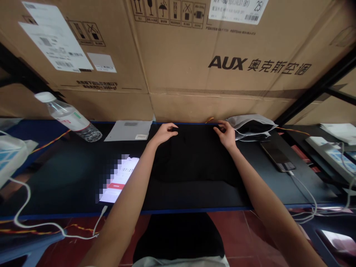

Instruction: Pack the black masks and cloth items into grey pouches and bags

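A black cloth (194, 159), perhaps a folded garment, lies spread on the dark table in front of me. My left hand (164, 133) is at its far left corner, thumb and fingers curled round the edge of the fabric. At the far right corner, my right hand (226, 134) pinches the cloth in the same way. Black on black hides exactly where the fabric edge runs between the fingertips. Just beyond my right hand sits an open grey plastic bag (251, 124) with dark material inside. A flat grey packet (128, 130) lies left of my left hand.
A lit phone (119, 181) lies by my left forearm, and a dark phone (276, 155) with a cable lies at right. A water bottle (72, 118) leans at the back left. A large cardboard box (178, 74) walls off the far side. Power strips (333, 155) and cables flank the table.
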Available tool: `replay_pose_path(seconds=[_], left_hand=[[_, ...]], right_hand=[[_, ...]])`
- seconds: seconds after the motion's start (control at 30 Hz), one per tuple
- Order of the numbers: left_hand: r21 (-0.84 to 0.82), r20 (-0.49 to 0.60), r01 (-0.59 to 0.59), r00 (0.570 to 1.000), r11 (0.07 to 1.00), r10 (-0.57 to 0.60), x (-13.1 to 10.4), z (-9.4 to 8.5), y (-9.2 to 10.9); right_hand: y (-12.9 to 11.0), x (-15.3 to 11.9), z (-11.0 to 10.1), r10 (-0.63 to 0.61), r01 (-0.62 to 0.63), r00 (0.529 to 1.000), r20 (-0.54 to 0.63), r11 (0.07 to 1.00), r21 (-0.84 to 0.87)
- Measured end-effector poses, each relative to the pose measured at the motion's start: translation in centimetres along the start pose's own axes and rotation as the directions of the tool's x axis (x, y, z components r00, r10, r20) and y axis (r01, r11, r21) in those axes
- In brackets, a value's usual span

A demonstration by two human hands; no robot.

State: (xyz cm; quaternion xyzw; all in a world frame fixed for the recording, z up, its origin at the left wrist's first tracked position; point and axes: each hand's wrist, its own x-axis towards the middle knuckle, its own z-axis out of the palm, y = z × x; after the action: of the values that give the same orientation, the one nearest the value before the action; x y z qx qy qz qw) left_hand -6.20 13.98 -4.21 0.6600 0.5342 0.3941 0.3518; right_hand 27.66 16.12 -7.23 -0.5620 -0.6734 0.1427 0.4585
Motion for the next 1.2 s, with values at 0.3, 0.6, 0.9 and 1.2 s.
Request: replay_pose_path(seconds=[0.3,0.6,0.9,1.2], left_hand=[[0.01,0.023,-0.004,1.0,1.0,0.004,0.2,0.2,-0.5],[0.005,-0.027,-0.058,0.998,0.998,0.058,0.1,-0.2,-0.5],[-0.043,-0.063,-0.2,0.978,0.979,0.197,-0.2,-0.8,1.0],[0.202,0.057,-0.39,0.92,0.898,0.387,-3.9,-0.6,3.5]], right_hand=[[-0.2,-0.2,-0.3,-0.097,0.096,0.995,-0.02,0.995,-0.031],[-1.5,-0.1,-1.2,-0.332,0.33,0.934,-0.132,0.943,-0.033],[-4.1,-0.7,-3.4,-0.375,0.376,0.917,-0.135,0.926,-0.02],[-5.1,-0.4,-6.4,-0.251,0.385,0.864,0.436,0.888,-0.251]])
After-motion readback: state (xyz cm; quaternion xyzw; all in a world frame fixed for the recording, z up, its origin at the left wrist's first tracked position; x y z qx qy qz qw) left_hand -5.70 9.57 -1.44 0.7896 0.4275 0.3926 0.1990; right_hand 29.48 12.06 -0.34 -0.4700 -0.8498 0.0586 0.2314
